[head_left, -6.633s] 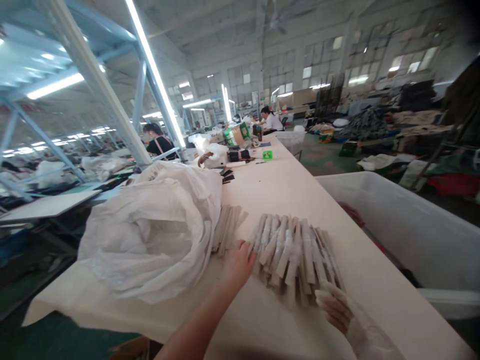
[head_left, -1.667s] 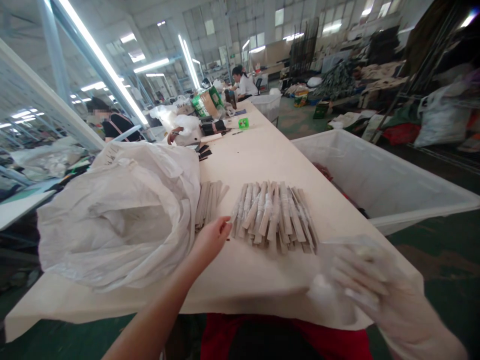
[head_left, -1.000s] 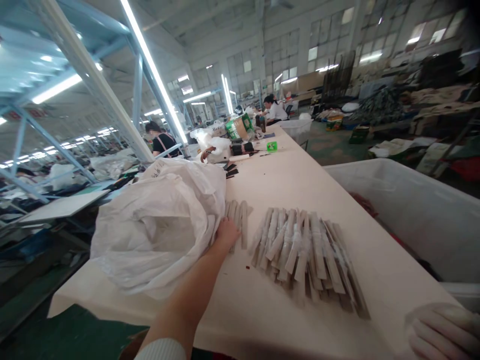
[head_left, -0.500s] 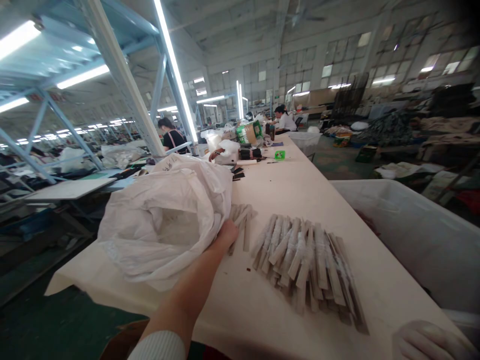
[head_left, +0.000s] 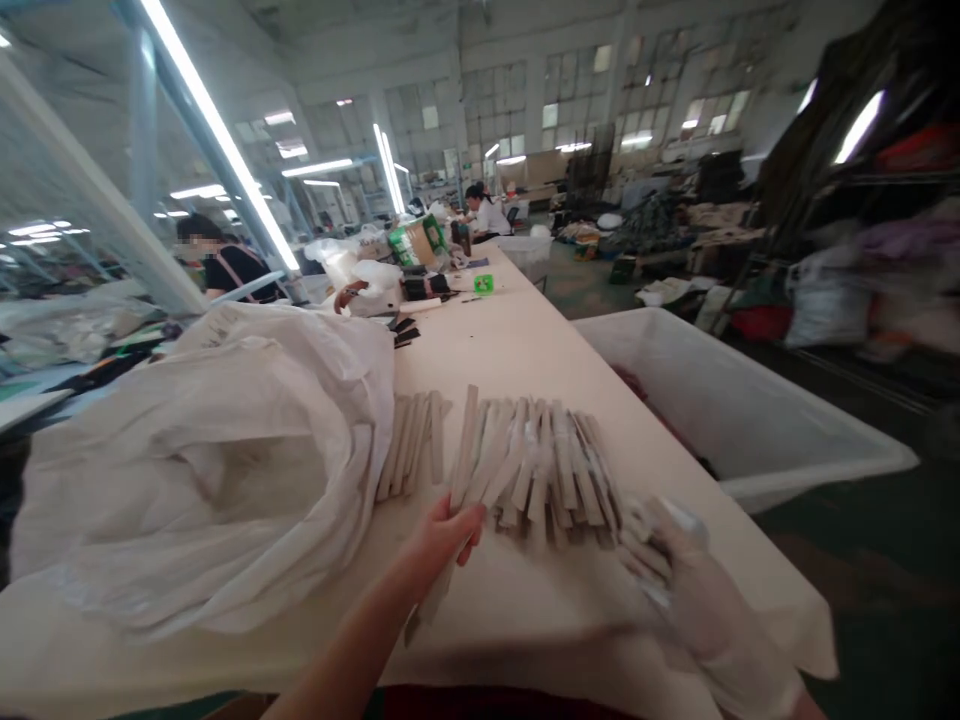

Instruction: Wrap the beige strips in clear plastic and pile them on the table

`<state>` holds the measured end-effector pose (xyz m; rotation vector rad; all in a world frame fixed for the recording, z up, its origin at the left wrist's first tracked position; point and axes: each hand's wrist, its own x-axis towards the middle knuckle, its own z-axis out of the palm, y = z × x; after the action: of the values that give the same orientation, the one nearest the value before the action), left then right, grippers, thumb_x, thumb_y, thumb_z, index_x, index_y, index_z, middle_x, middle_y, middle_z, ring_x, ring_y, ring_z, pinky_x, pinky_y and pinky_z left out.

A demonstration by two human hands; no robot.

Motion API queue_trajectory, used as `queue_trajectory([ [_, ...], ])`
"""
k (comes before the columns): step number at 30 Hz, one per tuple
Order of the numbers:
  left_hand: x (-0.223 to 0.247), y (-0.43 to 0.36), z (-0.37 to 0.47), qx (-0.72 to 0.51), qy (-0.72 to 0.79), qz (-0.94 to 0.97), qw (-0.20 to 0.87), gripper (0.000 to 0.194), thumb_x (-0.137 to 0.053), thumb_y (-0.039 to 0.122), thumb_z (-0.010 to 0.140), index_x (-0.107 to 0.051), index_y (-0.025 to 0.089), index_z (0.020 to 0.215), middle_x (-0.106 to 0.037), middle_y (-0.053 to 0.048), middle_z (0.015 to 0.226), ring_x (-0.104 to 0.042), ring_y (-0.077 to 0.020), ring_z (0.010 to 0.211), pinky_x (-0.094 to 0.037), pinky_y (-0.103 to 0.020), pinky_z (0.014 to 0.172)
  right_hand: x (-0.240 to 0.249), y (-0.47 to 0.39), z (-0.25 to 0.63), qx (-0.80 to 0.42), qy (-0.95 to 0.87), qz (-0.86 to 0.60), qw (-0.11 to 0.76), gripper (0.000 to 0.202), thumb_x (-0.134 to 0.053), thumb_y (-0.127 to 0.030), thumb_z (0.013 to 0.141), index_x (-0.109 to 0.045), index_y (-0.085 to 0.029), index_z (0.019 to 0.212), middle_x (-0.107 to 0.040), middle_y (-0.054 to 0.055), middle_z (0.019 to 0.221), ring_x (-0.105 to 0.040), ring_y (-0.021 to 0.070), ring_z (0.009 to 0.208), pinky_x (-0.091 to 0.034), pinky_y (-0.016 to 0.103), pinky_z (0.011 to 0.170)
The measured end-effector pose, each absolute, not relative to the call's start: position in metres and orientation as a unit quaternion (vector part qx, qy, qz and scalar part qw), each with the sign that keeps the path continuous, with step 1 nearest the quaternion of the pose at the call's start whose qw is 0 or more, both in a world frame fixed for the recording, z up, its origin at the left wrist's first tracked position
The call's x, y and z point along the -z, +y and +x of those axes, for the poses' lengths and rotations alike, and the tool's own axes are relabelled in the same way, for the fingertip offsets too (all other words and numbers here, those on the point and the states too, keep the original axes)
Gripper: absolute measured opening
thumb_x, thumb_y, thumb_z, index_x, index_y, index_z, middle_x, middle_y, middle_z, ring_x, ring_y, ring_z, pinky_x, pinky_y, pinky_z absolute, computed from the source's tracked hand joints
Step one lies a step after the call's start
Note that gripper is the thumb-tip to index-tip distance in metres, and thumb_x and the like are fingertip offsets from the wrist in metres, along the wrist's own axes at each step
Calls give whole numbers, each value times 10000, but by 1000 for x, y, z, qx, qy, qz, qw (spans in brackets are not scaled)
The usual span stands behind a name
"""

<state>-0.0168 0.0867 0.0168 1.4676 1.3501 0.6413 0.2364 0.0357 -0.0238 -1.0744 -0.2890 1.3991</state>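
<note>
My left hand (head_left: 448, 530) is closed round flat grey-beige strips (head_left: 466, 430), which stick out above and below the fingers. How many it holds cannot be made out. A few similar loose strips (head_left: 409, 445) lie side by side beyond it, against the white sack. Just right of my left hand is a pile of strip bundles (head_left: 551, 470) bound with clear wrap. My right hand (head_left: 679, 570), in a pale glove and smeared by motion, is near the pile's right end. Its fingers curl round something whitish and shiny that I cannot make out.
A large open white sack (head_left: 187, 440) fills the table's left side. Farther along the table (head_left: 517, 345) are dark scraps (head_left: 405, 330), a small green tray (head_left: 482, 285) and plastic bags. A white bin (head_left: 750, 420) stands along the right edge. Two people sit farther off.
My left hand has come away from beside the sack, moving nearer with strips in it. My right hand has come in from the lower right corner towards the bundles. The view has turned right.
</note>
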Motion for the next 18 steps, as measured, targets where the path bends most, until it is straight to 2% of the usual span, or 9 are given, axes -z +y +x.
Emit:
queue_trajectory([
  [3, -21, 67, -5, -258, 528, 570, 574, 205, -483, 366, 767, -445, 181, 689, -448, 74, 481, -338, -48, 374, -282, -190, 421, 2, 46, 219, -588, -76, -482, 645, 359, -806, -386, 581, -545, -215, 759, -584, -51, 654, -533, 75, 498, -441, 162, 444],
  [6, -21, 57, 4, -216, 496, 572, 617, 212, -507, 387, 744, -469, 178, 747, -463, 75, 491, -335, -48, 357, -272, -190, 387, -1, 48, 216, -608, -131, -425, 658, 366, -783, -380, 622, -470, -190, 644, -435, -88, 528, -312, 26, 366, -270, 132, 331],
  [7, -21, 55, 6, -200, 484, 579, 625, 219, -513, 390, 741, -472, 176, 760, -463, 75, 493, -336, -48, 357, -272, -188, 381, 0, 47, 216, -609, -137, -425, 656, 363, -774, -387, 630, -470, -190, 639, -422, -90, 522, -288, 25, 362, -247, 135, 325],
  [10, -24, 52, 11, -174, 471, 596, 626, 210, -520, 375, 741, -467, 174, 773, -461, 75, 509, -339, -44, 366, -276, -180, 373, 4, 43, 218, -586, -121, -481, 640, 328, -768, -425, 614, -537, -206, 690, -515, -68, 579, -415, 58, 418, -331, 154, 372],
  [13, -30, 52, 16, -147, 478, 611, 614, 162, -506, 328, 747, -469, 173, 768, -455, 75, 516, -341, -42, 371, -283, -173, 377, 8, 43, 220, -562, -161, -491, 646, 299, -751, -427, 645, -603, -203, 778, -610, -22, 674, -558, 131, 569, -453, 211, 515],
  [15, -34, 52, 19, -123, 479, 623, 606, 125, -496, 292, 752, -479, 170, 775, -467, 69, 532, -358, -44, 385, -295, -169, 386, 12, 43, 221, -553, -192, -486, 649, 306, -727, -423, 684, -625, -179, 837, -632, 5, 699, -584, 165, 622, -476, 252, 587],
  [18, -36, 53, 20, -109, 496, 633, 584, 89, -478, 258, 754, -479, 170, 772, -464, 68, 537, -362, -48, 392, -299, -168, 385, 16, 43, 223, -554, -198, -485, 646, 296, -717, -414, 705, -634, -177, 862, -630, -3, 679, -574, 160, 609, -470, 250, 581],
])
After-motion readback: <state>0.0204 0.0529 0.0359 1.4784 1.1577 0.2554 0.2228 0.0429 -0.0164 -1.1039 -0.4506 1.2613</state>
